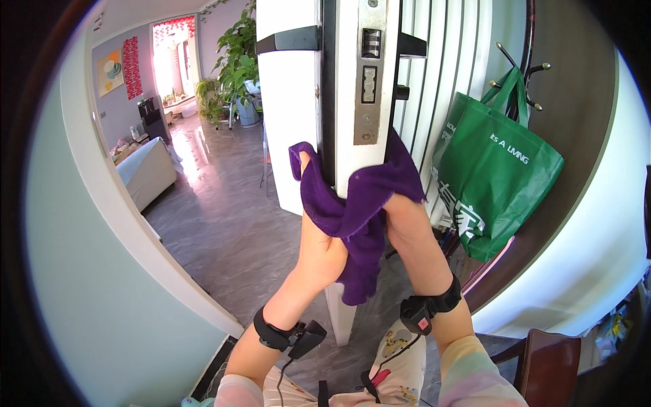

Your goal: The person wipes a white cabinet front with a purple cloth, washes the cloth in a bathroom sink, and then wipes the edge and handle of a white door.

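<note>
A purple cloth (363,213) is draped around the edge of a white door (346,127), below its metal lock plate (368,91). My left hand (321,252) grips the cloth at the left, with one fingertip showing near the door's left face. My right hand (407,221) holds the cloth at the right side of the door, its fingers hidden behind fabric and door. A loose end of the cloth hangs between my wrists. Above my hands, a black lever handle (289,39) sticks out on the left face and another black handle (413,46) on the right.
A green bag (501,157) hangs from a coat stand (529,66) at the right, close to my right forearm. A brown chair (549,364) stands at lower right. The pale door frame (147,244) runs along the left. Farther back are a sofa (147,173) and potted plants (244,66).
</note>
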Tool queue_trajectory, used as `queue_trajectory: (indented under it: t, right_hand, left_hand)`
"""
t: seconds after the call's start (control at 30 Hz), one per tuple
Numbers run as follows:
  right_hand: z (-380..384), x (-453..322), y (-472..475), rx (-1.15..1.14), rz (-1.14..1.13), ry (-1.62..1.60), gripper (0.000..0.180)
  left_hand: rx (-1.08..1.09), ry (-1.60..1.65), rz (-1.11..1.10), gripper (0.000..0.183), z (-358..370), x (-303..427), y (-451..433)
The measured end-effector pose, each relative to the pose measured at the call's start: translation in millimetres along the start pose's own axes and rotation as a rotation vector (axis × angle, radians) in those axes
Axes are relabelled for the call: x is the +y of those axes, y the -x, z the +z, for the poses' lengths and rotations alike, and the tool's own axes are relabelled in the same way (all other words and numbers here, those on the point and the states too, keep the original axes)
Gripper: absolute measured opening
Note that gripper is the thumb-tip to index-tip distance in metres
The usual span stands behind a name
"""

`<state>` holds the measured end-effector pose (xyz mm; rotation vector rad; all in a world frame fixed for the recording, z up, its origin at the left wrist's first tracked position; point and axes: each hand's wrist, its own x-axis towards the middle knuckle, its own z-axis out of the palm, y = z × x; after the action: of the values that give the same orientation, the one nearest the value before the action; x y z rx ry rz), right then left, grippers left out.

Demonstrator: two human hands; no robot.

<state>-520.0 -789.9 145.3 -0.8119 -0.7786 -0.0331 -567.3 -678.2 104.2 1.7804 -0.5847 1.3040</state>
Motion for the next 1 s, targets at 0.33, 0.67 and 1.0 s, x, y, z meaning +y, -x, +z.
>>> queue_trajectory:
  t: [0.33,0.67,1.0]
  right_hand:
    - [-10,-8,2,0.015,-0.029,-0.062,0.070]
    - [-4,-6,-3,0.075,-0.211,-0.009,0.069]
    - [2,-9,-14,0.116,-0.282,0.234,0.061]
  left_hand:
    - [0.002,-0.031,0.069,0.063,1,9,-25]
    - [0.005,-0.108,0.106,0.061,-1,19,-54]
    - [0.032,-0.147,-0.050,0.042,2,26,-69]
